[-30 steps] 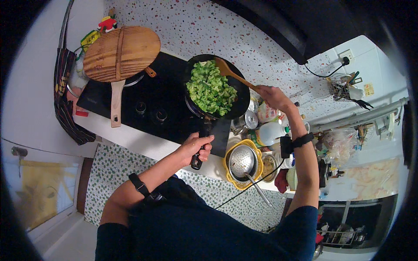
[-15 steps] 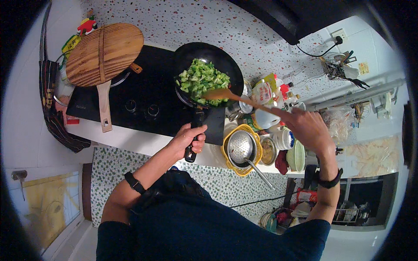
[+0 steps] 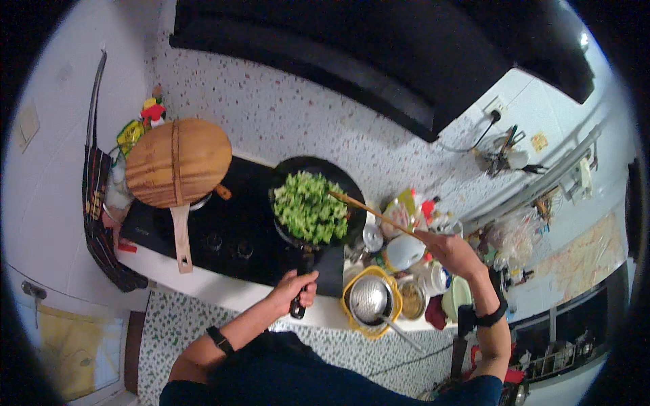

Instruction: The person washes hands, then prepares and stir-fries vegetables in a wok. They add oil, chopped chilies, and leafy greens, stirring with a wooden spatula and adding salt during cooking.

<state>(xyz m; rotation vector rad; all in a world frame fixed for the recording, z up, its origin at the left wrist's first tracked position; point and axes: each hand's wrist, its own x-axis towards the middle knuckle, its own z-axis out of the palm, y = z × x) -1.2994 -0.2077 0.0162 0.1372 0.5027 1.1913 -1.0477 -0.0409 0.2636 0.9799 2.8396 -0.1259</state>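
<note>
My left hand (image 3: 296,292) is closed around the black handle of a frying pan (image 3: 353,229), which is at the right end of the black hob (image 3: 261,196). Chopped green vegetables (image 3: 311,208) are heaped in the pan, mostly toward its left side. With my right hand (image 3: 455,255) I grip a wooden spatula (image 3: 379,215) by its far end. Its blade is seen nearly edge-on at the right side of the heap; whether it touches the greens I cannot tell.
A round wooden lid (image 3: 152,166) with a long handle covers another pan on the left. Right of the hob are a yellow basket (image 3: 349,318) holding a perforated ladle (image 3: 369,298), a metal bowl (image 3: 412,301), bottles and jars. A black range hood (image 3: 325,61) hangs above.
My view has tilted up, so the hob appears lower and more hood shows. The spatula has come from the front of the greens to their right side, blade turned edge-on. The greens look more heaped.
</note>
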